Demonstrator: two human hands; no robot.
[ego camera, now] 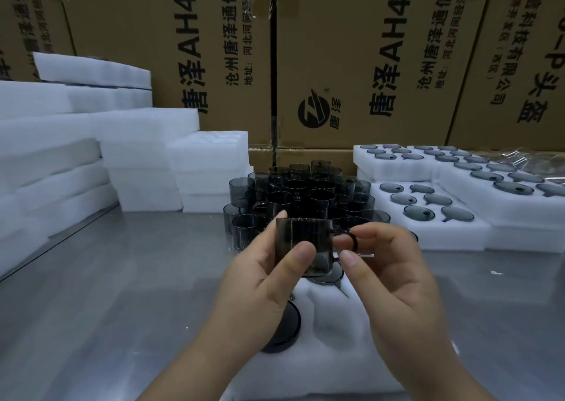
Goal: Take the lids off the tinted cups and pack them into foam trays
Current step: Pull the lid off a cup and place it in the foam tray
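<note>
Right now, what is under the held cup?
A white foam tray, with a dark lid in one pocket just below the cup. The left hand and right hand hide other pockets.

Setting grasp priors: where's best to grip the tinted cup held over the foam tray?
Grip the tinted cup by its smooth wall, from the left: it stands upright, handle jutting right. The left hand pinches that wall; the right hand pinches the handle loop.

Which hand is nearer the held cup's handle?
Right. The right hand pinches the handle itself; the left hand grips the cup by its body, on the opposite side.
</note>
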